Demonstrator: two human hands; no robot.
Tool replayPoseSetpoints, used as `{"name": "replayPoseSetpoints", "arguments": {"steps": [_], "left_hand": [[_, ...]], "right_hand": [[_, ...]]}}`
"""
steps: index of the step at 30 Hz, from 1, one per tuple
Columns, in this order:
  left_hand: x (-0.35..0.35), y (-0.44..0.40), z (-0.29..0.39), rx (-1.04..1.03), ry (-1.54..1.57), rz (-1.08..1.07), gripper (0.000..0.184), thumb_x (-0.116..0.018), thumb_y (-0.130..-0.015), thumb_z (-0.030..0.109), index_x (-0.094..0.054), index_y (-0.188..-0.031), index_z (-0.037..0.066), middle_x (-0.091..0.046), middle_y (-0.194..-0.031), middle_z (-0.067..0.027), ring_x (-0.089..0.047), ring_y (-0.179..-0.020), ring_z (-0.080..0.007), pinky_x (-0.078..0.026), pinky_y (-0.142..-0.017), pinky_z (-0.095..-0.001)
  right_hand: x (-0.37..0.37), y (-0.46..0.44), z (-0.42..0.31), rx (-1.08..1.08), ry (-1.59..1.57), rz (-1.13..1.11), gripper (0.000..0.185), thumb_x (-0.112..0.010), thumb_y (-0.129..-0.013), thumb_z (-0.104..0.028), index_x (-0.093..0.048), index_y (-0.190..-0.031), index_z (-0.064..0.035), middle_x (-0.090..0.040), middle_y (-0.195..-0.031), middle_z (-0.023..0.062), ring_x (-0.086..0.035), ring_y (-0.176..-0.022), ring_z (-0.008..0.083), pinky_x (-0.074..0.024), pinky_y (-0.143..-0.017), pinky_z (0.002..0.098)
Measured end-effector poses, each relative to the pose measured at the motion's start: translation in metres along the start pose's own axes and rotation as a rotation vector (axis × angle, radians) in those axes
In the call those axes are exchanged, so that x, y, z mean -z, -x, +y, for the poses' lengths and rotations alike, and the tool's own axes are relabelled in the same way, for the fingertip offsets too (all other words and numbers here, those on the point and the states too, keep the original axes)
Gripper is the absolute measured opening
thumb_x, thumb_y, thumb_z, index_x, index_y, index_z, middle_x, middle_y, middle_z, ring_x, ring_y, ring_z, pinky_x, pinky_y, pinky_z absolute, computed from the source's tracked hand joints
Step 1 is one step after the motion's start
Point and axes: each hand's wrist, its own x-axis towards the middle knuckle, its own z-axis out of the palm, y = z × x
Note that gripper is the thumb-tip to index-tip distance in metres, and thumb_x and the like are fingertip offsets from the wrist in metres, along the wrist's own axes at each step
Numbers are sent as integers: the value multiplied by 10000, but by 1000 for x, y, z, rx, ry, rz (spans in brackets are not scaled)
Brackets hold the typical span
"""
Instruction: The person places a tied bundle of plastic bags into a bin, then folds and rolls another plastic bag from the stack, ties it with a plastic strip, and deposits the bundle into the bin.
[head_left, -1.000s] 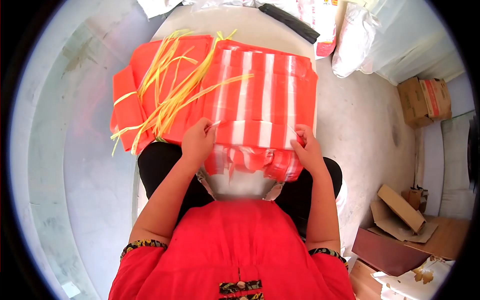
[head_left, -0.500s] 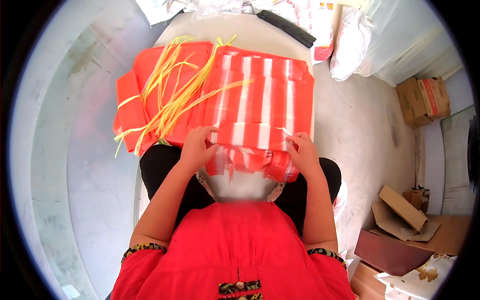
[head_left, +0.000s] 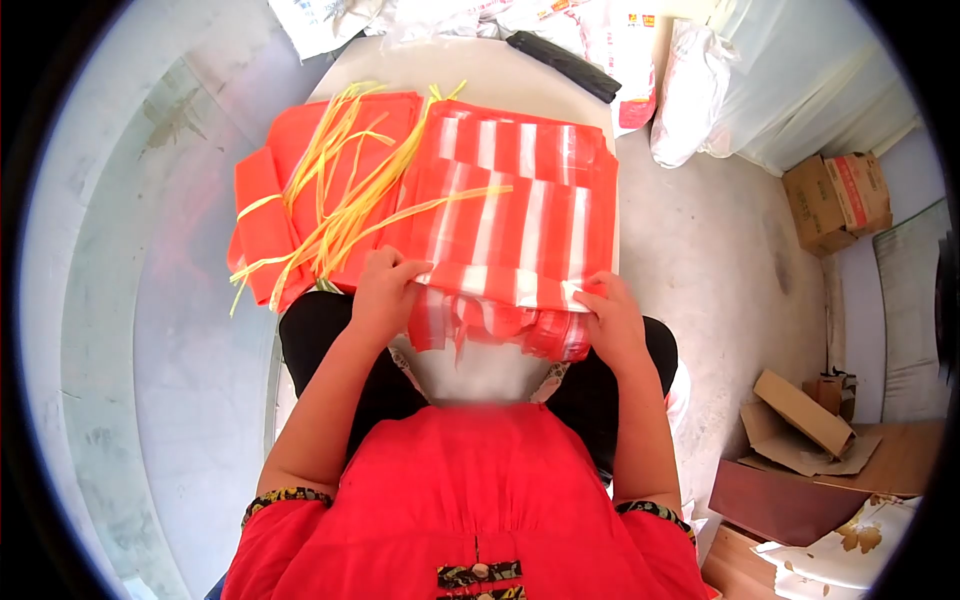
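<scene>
A stack of red-and-white striped plastic bags (head_left: pixel 510 215) lies in front of me. My left hand (head_left: pixel 384 297) pinches the near left corner of the top bag between thumb and fingers. At the near right corner, my right hand (head_left: pixel 612 315) grips the same bag's edge. Its near edge is drawn straight between the two hands. Below it hang crumpled bag ends (head_left: pixel 500 325), pointing toward my body. To the left, folded red plastic bundles (head_left: pixel 345 135) lie with loose yellow ties (head_left: pixel 370 215) strewn across them and over the stack's left side.
The pale work surface (head_left: pixel 430 65) holds a black rolled item (head_left: pixel 563 66) at its far right. White sacks (head_left: pixel 692 90) stand beyond. Cardboard boxes (head_left: pixel 838 200) sit at the right wall, with an opened carton (head_left: pixel 800 425) nearer.
Both hands have kept hold of the top bag's near edge while it flattened and shifted slightly. A slanting layer edge now shows across the stack's far part. The camera view has shifted a little.
</scene>
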Motion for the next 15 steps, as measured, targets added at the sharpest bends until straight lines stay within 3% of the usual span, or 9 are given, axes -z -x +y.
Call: {"name": "replayPoseSetpoints", "arguments": {"steps": [3, 4, 5, 7, 8, 9, 10, 11, 15], "left_hand": [[9, -4, -5, -188, 26, 87, 283, -716, -842, 5, -744, -1115, 72, -633, -966, -93, -610, -982, -274, -509, -881, -357], [10, -6, -10, -71, 206, -16, 257, -706, -876, 17, -735, -1128, 57, -642, -989, -76, -615, -991, -237, -504, -889, -345], [9, -10, -14, 48, 385, -119, 234, -696, -909, 30, -725, -1141, 43, -650, -1013, -60, -619, -1000, -200, -500, -897, -332], [10, -20, -12, 365, 683, -297, 222, -669, -989, 92, -687, -1187, -7, -638, -999, 2, -594, -954, -100, -494, -880, -292], [10, -26, -8, 358, 656, -293, 165, -668, -984, 101, -660, -1105, -11, -665, -1083, -19, -584, -920, -92, -498, -850, -292], [9, -34, -5, 350, 630, -291, 138, -668, -979, 110, -633, -1023, -16, -692, -1167, -41, -575, -887, -84, -501, -820, -292], [7, -42, -4, 341, 603, -288, 156, -667, -975, 119, -605, -941, -21, -718, -1252, -62, -565, -853, -76, -505, -790, -291], [-1, -47, -12, 365, 581, -298, 207, -687, -975, 132, -689, -1115, -20, -673, -1083, -36, -608, -975, -107, -493, -887, -284], [-11, -61, -23, 114, 344, -144, 169, -704, -930, 129, -671, -926, -37, -613, -1404, -179, -641, -1113, -224, -494, -944, -351]], "right_hand": [[10, 2, 16, 35, -215, 18, 329, -679, -833, 26, -736, -1141, -74, -671, -1236, 130, -637, -1122, 357, -527, -957, 426], [10, 3, 23, 49, -319, 26, 311, -685, -840, 13, -734, -1135, -71, -676, -1233, 128, -640, -1114, 348, -525, -960, 415], [7, 5, 27, -96, -521, 24, 195, -674, -927, -58, -706, -1118, -32, -713, -1146, 89, -667, -1063, 255, -522, -949, 355], [2, -5, 39, -411, -788, -56, 171, -651, -981, -110, -685, -1121, -19, -709, -1072, 53, -657, -1004, 184, -517, -921, 327], [1, -13, 44, -573, -919, -95, 173, -640, -1007, -136, -675, -1123, -12, -707, -1035, 36, -652, -975, 148, -514, -907, 313], [-3, -23, 37, -511, -920, -5, 210, -622, -1035, -190, -652, -1122, -1, -675, -960, 4, -612, -882, 93, -510, -836, 297], [-8, -31, 41, -518, -875, 7, 217, -628, -1030, -196, -651, -1128, -4, -671, -958, 5, -606, -869, 95, -507, -822, 296], [-15, -38, 48, -525, -829, 18, 225, -635, -1026, -203, -651, -1135, -6, -667, -956, 7, -601, -856, 98, -504, -807, 294], [-39, -55, 66, -531, -760, 77, 279, -673, -996, -229, -639, -1161, -7, -659, -885, 25, -596, -806, 118, -499, -753, 308]]}}
